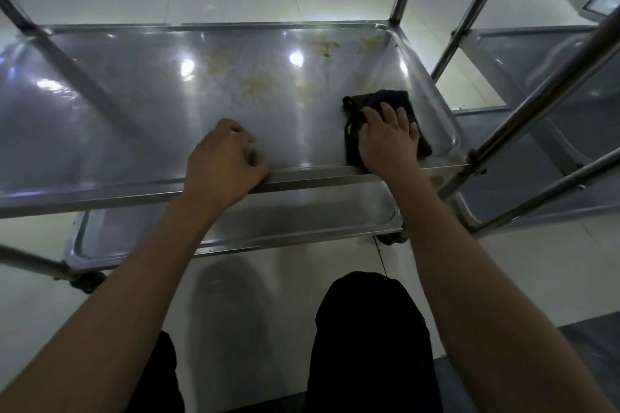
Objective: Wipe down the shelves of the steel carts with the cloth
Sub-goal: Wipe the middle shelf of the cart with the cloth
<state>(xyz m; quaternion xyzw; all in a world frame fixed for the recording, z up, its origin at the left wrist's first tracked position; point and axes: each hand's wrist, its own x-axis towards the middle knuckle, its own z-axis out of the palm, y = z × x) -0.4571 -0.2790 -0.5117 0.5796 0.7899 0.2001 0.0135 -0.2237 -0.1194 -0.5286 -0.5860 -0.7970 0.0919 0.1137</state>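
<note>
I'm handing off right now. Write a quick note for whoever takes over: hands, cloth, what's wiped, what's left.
Right hand: flat on the dark cloth, fingers straight, at the near right corner of the middle shelf.
Left hand: fingers curled over the shelf's front rim, steadying.
Done: cannot tell.
Left: yellowish stains across the back and centre of this shelf; the lower shelf and the neighbouring cart.
</note>
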